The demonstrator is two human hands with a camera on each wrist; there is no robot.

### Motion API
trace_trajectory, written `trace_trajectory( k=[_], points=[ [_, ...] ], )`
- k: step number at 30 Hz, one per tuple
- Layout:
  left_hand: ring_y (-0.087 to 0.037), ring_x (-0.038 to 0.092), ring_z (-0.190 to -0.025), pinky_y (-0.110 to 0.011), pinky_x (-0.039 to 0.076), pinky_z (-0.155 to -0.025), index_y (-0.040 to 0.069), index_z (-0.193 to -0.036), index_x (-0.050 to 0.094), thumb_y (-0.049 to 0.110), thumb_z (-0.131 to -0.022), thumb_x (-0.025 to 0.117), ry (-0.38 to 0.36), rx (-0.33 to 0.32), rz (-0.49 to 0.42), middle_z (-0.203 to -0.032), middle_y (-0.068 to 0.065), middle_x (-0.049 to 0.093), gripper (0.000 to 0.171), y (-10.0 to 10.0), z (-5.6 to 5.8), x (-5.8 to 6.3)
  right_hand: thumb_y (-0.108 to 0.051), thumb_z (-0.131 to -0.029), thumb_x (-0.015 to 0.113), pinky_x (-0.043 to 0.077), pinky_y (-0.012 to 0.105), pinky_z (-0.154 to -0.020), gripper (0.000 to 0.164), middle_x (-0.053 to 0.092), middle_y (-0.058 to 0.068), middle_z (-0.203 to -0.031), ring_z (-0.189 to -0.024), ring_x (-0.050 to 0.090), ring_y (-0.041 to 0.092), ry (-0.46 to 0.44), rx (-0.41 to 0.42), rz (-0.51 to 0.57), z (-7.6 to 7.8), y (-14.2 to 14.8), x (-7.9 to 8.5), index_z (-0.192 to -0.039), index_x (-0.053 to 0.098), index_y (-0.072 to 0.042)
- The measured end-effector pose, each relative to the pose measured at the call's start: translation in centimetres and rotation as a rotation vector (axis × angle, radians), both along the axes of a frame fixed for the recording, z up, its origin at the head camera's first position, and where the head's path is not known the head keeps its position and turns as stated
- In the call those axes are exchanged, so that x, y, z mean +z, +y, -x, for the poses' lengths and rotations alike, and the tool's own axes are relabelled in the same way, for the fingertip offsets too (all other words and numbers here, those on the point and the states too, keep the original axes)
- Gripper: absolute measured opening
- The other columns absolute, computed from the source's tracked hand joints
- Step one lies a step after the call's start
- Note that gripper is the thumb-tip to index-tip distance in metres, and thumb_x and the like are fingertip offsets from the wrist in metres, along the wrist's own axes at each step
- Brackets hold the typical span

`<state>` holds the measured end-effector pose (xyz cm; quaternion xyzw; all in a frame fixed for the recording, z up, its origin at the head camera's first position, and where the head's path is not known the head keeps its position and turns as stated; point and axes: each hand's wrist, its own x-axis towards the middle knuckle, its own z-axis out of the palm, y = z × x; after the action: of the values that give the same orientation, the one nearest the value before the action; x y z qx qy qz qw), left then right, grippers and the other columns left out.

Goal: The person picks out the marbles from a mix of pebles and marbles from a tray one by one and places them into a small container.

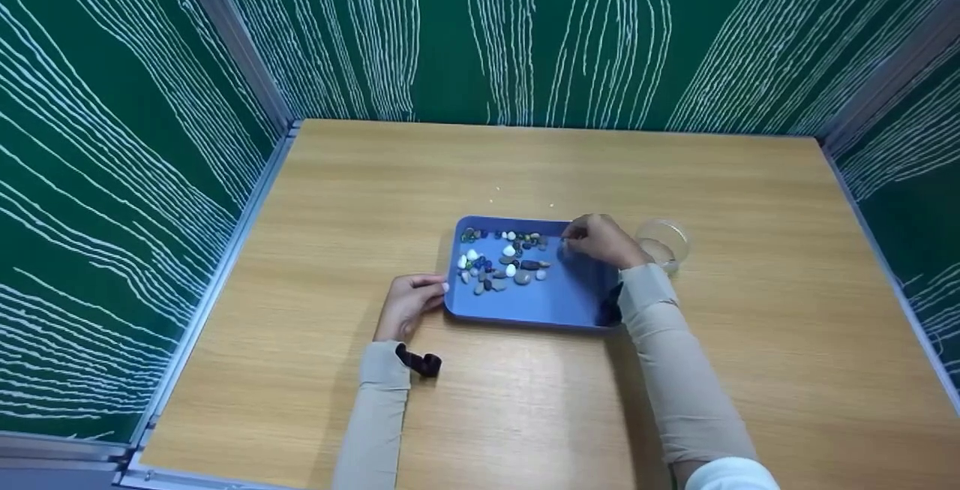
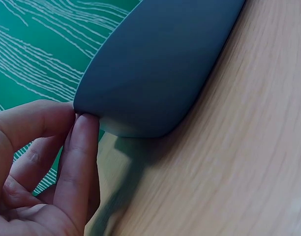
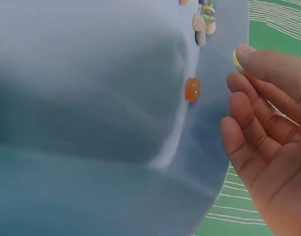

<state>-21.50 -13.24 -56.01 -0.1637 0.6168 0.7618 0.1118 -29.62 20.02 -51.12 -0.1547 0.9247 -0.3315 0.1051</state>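
Note:
A blue tray (image 1: 559, 299) holds a cluster of pebbles (image 1: 523, 278), white stones (image 1: 509, 251) and dark blue glass beads (image 1: 484, 265) in its left half. My left hand (image 1: 411, 302) pinches the tray's left rim; in the left wrist view the thumb and a finger (image 2: 81, 147) meet at its edge. Over the far right part of the tray is my right hand (image 1: 600, 241). Between its thumb and forefinger it pinches a small pale yellow piece (image 3: 235, 59), mostly covered by the fingertips. An orange bead (image 3: 192, 90) lies by the tray's side wall, near those fingers.
A clear round container (image 1: 679, 238) stands just right of the tray, partly behind the right wrist. Tiny white specks (image 1: 498, 188) lie on the wooden table (image 1: 337, 212) beyond the tray. Green walls (image 1: 442, 40) with white lines enclose the table's back and sides.

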Motion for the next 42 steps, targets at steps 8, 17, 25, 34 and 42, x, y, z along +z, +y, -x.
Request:
trace_trajectory(
  k=[8,17,25,34,42],
  points=[
    [-0.017,0.068,-0.083,-0.03,0.06,-0.082,-0.013,-0.107,0.065,-0.012,-0.08,0.066,0.001,-0.006,0.004,-0.103,-0.02,0.069,0.028,0.0,-0.1,0.1,-0.004,-0.088,0.063,0.056,0.04,-0.077,0.019,0.069,0.021,-0.1,-0.09,0.062,0.029,0.013,-0.016,-0.006,-0.1,0.6,1.0,-0.102,0.069,0.005],
    [-0.015,0.067,-0.082,-0.029,0.061,-0.081,-0.016,-0.109,0.064,-0.01,-0.082,0.065,0.047,-0.028,0.038,-0.103,-0.021,0.069,0.027,-0.1,-0.2,-0.1,-0.005,-0.09,0.061,0.056,0.039,-0.079,0.02,0.068,0.02,-0.104,-0.091,0.062,0.027,-0.03,-0.062,-0.029,-0.6,1.8,1.9,-0.107,0.068,0.003],
    [-0.016,0.067,-0.082,-0.028,0.061,-0.081,-0.017,-0.109,0.063,-0.011,-0.082,0.064,0.04,-0.021,0.017,-0.102,-0.021,0.069,0.027,-0.1,-0.1,-0.2,-0.005,-0.091,0.061,0.056,0.036,-0.077,0.019,0.067,0.019,-0.101,-0.089,0.06,0.027,-0.007,-0.07,-0.04,-0.9,3.3,2.5,-0.106,0.068,0.002],
    [-0.016,0.068,-0.081,-0.029,0.061,-0.081,-0.015,-0.108,0.064,-0.009,-0.082,0.067,0.031,-0.021,0.037,-0.1,-0.02,0.07,0.027,-0.1,0.0,-0.3,-0.007,-0.092,0.06,0.051,0.029,-0.071,0.019,0.066,0.015,-0.1,-0.088,0.057,0.026,-0.027,-0.093,-0.056,-1.2,5.0,3.1,-0.108,0.069,-0.002],
    [-0.015,0.067,-0.081,-0.028,0.061,-0.081,-0.014,-0.107,0.065,-0.01,-0.081,0.066,0.024,-0.02,0.042,-0.098,-0.017,0.069,0.026,-0.1,0.0,-0.3,-0.006,-0.093,0.058,0.051,0.029,-0.071,0.02,0.065,0.017,-0.103,-0.09,0.057,0.027,-0.035,-0.108,-0.055,-1.4,6.6,3.2,-0.109,0.068,-0.001]
  ],
)
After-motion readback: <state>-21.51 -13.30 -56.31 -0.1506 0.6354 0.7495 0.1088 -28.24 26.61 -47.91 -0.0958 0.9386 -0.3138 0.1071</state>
